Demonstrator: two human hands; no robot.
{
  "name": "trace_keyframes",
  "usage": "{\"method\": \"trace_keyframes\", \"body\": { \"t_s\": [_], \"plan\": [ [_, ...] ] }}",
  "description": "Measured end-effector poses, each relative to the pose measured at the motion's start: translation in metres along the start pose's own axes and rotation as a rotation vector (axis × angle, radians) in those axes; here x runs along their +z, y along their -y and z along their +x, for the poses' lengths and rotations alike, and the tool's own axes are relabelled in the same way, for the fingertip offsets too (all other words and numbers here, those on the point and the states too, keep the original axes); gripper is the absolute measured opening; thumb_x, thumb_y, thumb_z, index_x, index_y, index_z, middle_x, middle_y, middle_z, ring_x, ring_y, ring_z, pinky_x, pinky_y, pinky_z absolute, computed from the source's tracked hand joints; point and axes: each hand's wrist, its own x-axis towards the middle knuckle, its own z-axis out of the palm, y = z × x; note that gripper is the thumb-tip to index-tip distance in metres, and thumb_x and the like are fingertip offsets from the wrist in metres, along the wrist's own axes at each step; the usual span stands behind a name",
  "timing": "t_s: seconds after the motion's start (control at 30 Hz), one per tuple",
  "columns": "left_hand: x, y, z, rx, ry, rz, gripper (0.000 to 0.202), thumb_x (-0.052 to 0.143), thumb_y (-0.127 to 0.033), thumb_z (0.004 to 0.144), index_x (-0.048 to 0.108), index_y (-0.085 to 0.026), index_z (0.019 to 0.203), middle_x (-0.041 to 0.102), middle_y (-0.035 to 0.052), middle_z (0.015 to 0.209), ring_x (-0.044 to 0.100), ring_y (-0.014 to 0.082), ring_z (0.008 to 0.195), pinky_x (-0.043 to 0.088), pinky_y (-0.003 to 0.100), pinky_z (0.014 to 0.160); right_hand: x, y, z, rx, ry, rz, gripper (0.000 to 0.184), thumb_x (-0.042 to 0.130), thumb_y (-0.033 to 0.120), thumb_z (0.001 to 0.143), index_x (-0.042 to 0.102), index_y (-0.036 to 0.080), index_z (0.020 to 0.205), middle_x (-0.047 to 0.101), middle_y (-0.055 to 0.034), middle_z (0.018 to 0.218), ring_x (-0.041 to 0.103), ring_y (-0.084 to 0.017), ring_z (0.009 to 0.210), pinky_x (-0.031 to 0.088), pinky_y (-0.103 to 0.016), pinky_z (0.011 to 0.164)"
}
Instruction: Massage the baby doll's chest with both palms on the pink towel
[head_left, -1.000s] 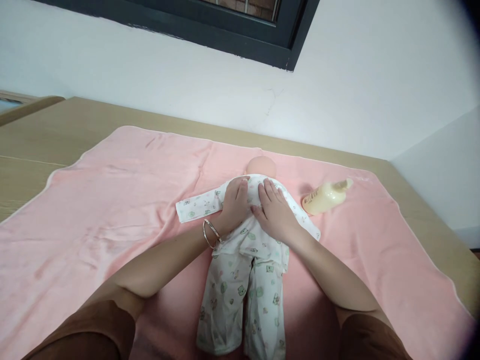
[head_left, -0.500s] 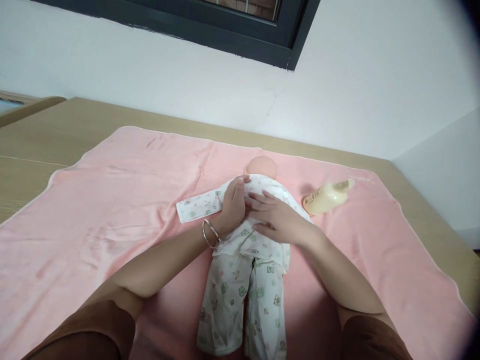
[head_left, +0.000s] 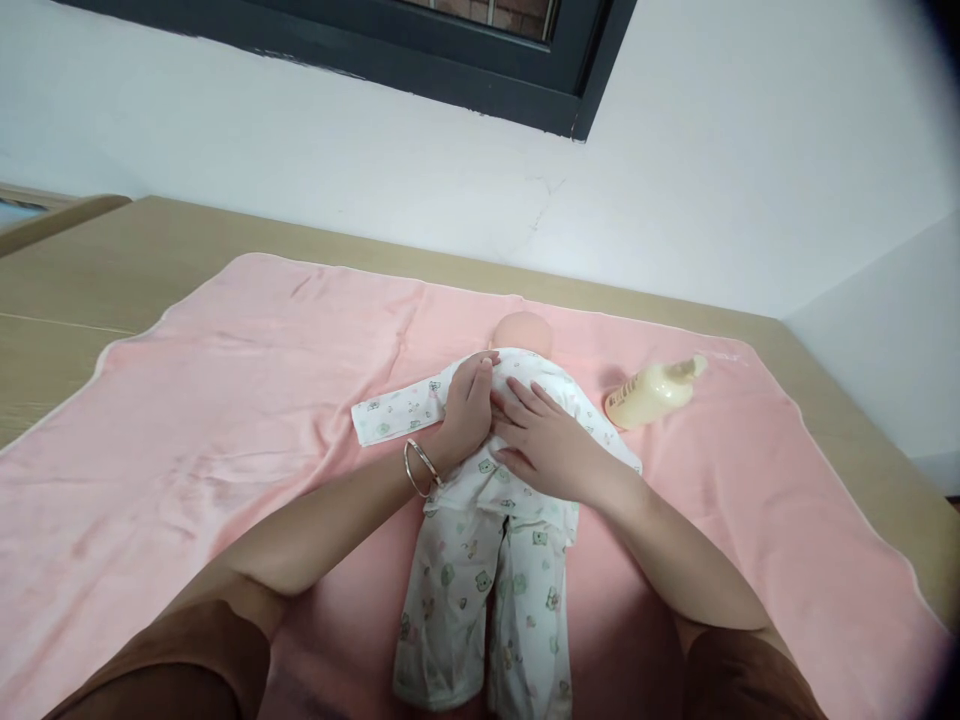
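1. Right grip [head_left: 549, 440]: released, fingers spread across the patterned shirt [head_left: 480, 492].
2. Left grip [head_left: 469, 408]: released, fingers together, resting on the shirt just beside it.
3. Doll [head_left: 523, 331], wearing shirt and trousers [head_left: 448, 600], lies on the pink blanket [head_left: 247, 400].
4. Bottle [head_left: 648, 394]: on the blanket, right of the doll; table [head_left: 67, 275] beneath.

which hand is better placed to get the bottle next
Right, most likely. The right hand lies spread on the shirt, nearer the bottle, and seems to grip nothing. The left hand, also on the shirt, is farther off and would have to pass the right one.
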Motion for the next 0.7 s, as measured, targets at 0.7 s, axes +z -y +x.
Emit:
{"method": "trace_keyframes", "body": {
  "t_s": [0.7],
  "plan": [
    [-0.001,0.001,0.004,0.069,0.098,0.224,0.036,0.040,-0.035,0.100,0.067,-0.019,0.118,0.070,0.0106,0.126,0.061,0.0252,0.123,0.044,0.049,0.113,-0.026,0.002,-0.014,-0.024,0.011,0.127,0.032,0.048,0.034,0.104,0.071,0.034,0.127,0.060,0.0007,0.148,0.043,-0.028,0.147,0.037,-0.051,0.122]
  ]
}}
